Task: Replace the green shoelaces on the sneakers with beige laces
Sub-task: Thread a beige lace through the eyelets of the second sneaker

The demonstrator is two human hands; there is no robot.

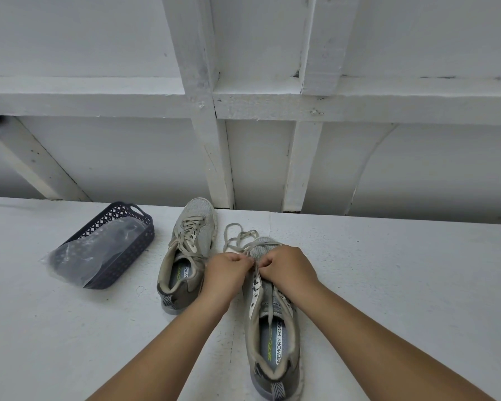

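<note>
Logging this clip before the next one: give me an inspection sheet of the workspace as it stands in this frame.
Surface: white painted table, scuffed.
Job's things: near sneaker under both hands, beige lace loose past its toe; far sneaker laced beige.
Clutter: dark basket holding a clear plastic bag.
Hands: left hand and right hand, fingers curled, pinching the lace at the eyelets.
Cables: nothing seen.
Surroundings: white wooden framing behind the table.
</note>
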